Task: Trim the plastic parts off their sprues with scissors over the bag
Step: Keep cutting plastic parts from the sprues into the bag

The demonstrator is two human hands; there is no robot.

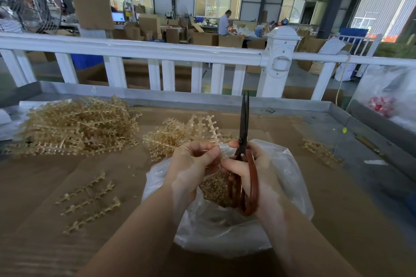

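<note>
My right hand (247, 171) grips scissors (243, 132) with red-brown loop handles, the closed dark blades pointing straight up. My left hand (191, 164) pinches the stem of a tan plastic sprue (211, 128) that sticks up behind both hands. The fingertips of the two hands meet over the open clear plastic bag (290, 177). Tan trimmed pieces (213, 189) lie inside the bag under my hands.
A big heap of tan sprues (74, 128) lies at the left, a smaller heap (171, 135) behind my left hand. Loose sprues (90, 200) lie front left and others (319, 150) at the right. A white railing (157, 51) runs behind the cardboard-covered table (67, 243).
</note>
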